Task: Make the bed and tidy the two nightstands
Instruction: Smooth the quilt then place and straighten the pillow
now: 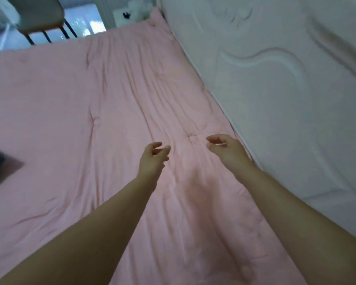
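Head view: I see a pink quilt [90, 112] spread over the bed, creased in long folds that run toward the white padded headboard [286, 83] on the right. My left hand [152, 159] hovers above the quilt with fingers loosely curled, holding nothing. My right hand [224, 149] hangs near the headboard edge, fingers also loosely bent and apart, gripping nothing. A dark object [0, 167] lies on the quilt at the left edge, too blurred to identify. A chair [39, 15] stands beyond the bed's far side.
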